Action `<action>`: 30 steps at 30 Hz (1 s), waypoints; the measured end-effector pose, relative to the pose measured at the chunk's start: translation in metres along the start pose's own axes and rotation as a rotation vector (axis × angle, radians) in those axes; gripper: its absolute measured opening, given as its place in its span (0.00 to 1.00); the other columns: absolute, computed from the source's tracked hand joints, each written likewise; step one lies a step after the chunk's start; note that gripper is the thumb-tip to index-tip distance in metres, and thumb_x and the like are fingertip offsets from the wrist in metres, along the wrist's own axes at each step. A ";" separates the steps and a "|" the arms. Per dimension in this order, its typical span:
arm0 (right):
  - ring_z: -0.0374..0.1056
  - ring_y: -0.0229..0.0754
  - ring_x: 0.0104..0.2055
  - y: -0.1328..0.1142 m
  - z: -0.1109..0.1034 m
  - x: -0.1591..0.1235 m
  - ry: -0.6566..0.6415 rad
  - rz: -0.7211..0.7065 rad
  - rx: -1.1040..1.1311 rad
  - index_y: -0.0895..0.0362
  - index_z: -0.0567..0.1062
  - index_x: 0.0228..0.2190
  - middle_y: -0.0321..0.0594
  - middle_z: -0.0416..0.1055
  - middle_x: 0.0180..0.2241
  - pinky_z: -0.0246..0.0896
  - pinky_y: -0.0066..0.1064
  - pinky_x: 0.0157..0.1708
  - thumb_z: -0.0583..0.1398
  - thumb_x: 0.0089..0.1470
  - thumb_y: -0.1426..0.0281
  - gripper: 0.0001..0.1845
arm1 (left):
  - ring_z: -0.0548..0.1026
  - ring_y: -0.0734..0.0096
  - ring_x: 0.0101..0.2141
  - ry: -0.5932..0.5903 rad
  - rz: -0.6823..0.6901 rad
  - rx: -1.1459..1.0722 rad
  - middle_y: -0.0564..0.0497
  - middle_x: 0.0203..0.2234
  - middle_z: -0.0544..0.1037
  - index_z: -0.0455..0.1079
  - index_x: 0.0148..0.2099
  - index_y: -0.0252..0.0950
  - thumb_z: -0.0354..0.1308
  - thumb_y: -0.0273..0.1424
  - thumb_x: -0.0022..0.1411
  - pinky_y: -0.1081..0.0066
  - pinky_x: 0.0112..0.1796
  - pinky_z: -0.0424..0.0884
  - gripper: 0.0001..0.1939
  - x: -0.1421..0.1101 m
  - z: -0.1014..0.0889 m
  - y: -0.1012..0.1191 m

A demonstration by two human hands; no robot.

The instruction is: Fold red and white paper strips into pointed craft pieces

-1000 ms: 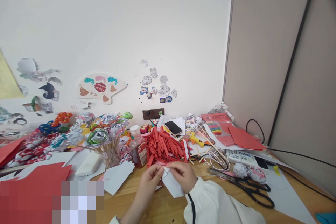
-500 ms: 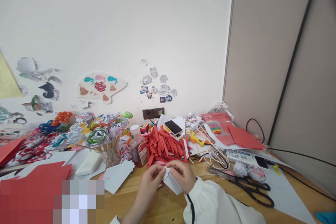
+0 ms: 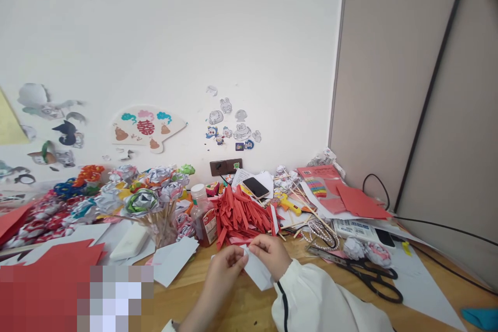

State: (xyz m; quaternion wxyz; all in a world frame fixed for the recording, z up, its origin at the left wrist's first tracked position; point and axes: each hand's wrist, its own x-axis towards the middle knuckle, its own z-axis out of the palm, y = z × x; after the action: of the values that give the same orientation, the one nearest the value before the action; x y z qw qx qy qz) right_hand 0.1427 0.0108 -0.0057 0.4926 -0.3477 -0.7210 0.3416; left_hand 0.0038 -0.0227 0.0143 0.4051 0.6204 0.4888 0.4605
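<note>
Between both hands is a white sheet of paper (image 3: 258, 273), held above the wooden table. My left hand (image 3: 227, 268) pinches its upper left edge with thumb and forefinger. On the right, my right hand (image 3: 272, 255) grips the top of the same sheet, its fingertips close to those of the left. The fingers partly hide the upper edge, so any fold there is unclear. Just behind the hands lies a heap of folded red paper strips (image 3: 243, 218). A jar with a brownish-red filling (image 3: 204, 220) stands left of that heap.
Black-handled scissors (image 3: 373, 275) lie right of my sleeve. A bunch of paper flowers (image 3: 143, 201) stands at the left, near red sheets (image 3: 66, 257). Behind are a phone (image 3: 256, 187), a yellow glue gun (image 3: 290, 204) and a bead string (image 3: 321, 234).
The hands have drawn slightly apart at the fingertips, and the white paper shows a little more between them. The whole view has shifted slightly.
</note>
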 end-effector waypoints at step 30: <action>0.59 0.31 0.21 0.001 0.000 0.000 -0.080 0.021 -0.062 0.59 0.70 0.22 0.32 0.65 0.19 0.52 0.21 0.20 0.55 0.42 0.73 0.04 | 0.60 0.76 0.18 0.039 0.076 0.131 0.58 0.14 0.62 0.62 0.21 0.34 0.52 0.37 0.48 0.78 0.19 0.55 0.12 -0.001 0.001 0.002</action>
State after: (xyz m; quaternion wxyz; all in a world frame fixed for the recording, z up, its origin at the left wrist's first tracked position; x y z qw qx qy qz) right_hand 0.1425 0.0114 -0.0062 0.4488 -0.3565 -0.7466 0.3377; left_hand 0.0049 -0.0243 0.0156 0.3364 0.6546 0.5018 0.4545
